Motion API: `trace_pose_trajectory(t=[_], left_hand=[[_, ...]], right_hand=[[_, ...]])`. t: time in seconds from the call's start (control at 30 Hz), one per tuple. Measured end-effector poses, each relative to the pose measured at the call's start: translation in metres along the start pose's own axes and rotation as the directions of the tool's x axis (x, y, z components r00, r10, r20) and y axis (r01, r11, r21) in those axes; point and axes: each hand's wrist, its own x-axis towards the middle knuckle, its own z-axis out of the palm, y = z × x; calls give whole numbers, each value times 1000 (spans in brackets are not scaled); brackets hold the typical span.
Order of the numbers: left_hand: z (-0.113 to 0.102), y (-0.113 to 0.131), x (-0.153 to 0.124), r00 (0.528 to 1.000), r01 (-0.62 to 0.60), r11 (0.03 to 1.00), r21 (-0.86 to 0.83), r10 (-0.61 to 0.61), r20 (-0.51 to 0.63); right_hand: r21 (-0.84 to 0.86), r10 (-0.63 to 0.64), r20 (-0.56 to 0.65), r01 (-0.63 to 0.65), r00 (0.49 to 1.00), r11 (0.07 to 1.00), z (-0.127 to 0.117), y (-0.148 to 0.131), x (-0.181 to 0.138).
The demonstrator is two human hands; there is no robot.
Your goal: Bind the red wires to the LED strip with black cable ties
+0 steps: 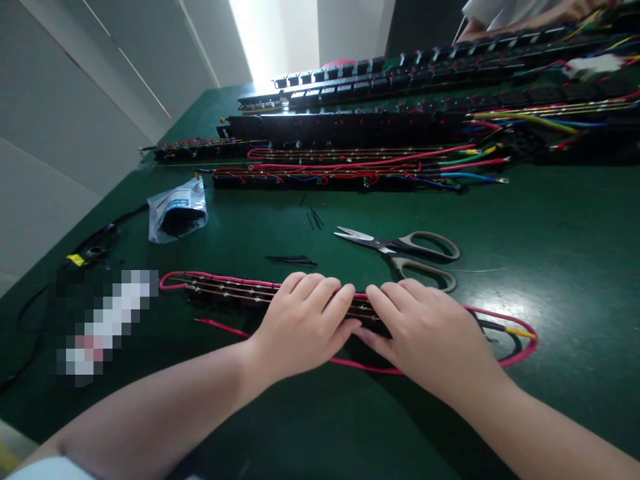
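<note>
A black strip-shaped wired assembly [235, 291] lies lengthwise in front of me, with copper-coloured wires and solder points along its top. My left hand [310, 320] wraps over its middle, and my right hand [425, 327] grips it just to the right, the thumbs nearly meeting. Along the far edge of the strip runs a red cable [245, 277], pressed under the fingers of both hands. It loops at both ends, and a red length passes on the near side. A black wire with a yellow sleeve [520, 332] sticks out beyond my right hand.
Scissors [385, 249] lie open just beyond my hands. Small black ties [293, 260] are scattered on the green table [240, 220]. A plastic bag [177, 212] sits at left. Several similar wired strips [350, 175] fill the back, where another person's arm [550, 17] shows.
</note>
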Motion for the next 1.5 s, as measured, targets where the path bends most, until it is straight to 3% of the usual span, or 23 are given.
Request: trace_pose_trajectory(t=[0.1, 0.3, 0.53, 0.7, 0.83, 0.93, 1.03, 1.1, 1.27, 1.5], left_hand=[[2, -11, -2, 997, -62, 998, 6, 62, 34], [1, -18, -3, 996, -72, 997, 16, 71, 51], [0, -22, -6, 999, -30, 999, -12, 30, 38], [-3, -23, -6, 997, 72, 997, -23, -72, 15], [-11, -34, 1, 991, 135, 982, -132, -131, 39], [-15, -52, 8, 952, 305, 928, -214, -295, 81], [-13, -69, 11, 860, 505, 811, -296, -500, 98], [-10, -75, 12, 817, 571, 758, -315, -564, 124], [-5, -74, 13, 841, 539, 823, -179, -514, 170], [-4, -73, 10, 848, 513, 849, -126, -478, 229]], right_hand=[[12, -2, -30, 2, 1000, 1000, 1, 0, -1], [12, 8, -102, -7, 995, 1000, 1, -3, 1], [-18, 11, -125, -13, 992, 1000, -1, -7, 3], [-55, 54, -90, -59, 995, 997, 1, -6, 0], [-91, 88, -76, -94, 993, 991, 2, -9, -1], [-98, 68, -74, -75, 995, 992, 2, -9, -1], [-92, 40, -86, -48, 995, 995, 2, -6, 0], [-82, 27, -89, -34, 996, 996, 3, -3, 1], [-61, 27, -75, -32, 997, 998, 3, -2, 2], [-48, 29, -49, -32, 998, 998, 4, -1, 2]])
